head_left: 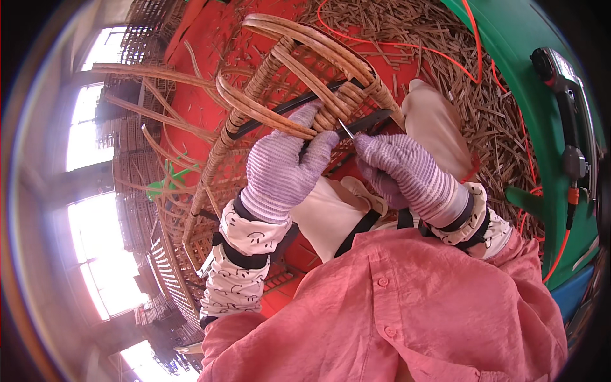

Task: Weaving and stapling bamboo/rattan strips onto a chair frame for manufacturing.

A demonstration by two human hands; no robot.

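A brown wicker frame [238, 121] with bent rods and a dark metal bar stands tilted in front of me. My left hand [286, 165], in a striped purple-white glove, grips the end of a curved rod [261, 114] where it meets several tightly bound rods [337, 108]. In the matching glove, my right hand [401, 162] is closed round a thin pointed metal tool [345, 129], whose tip touches those bound rods beside my left thumb. The tool's handle is hidden in the right glove.
Cut strips [490, 127] lie heaped at the right on the red floor [207, 35]. An orange hose [407, 46] runs across them. A green table [541, 108] at far right bears a black-and-silver tool [569, 108]. Loose long rods [153, 73] jut out to the left.
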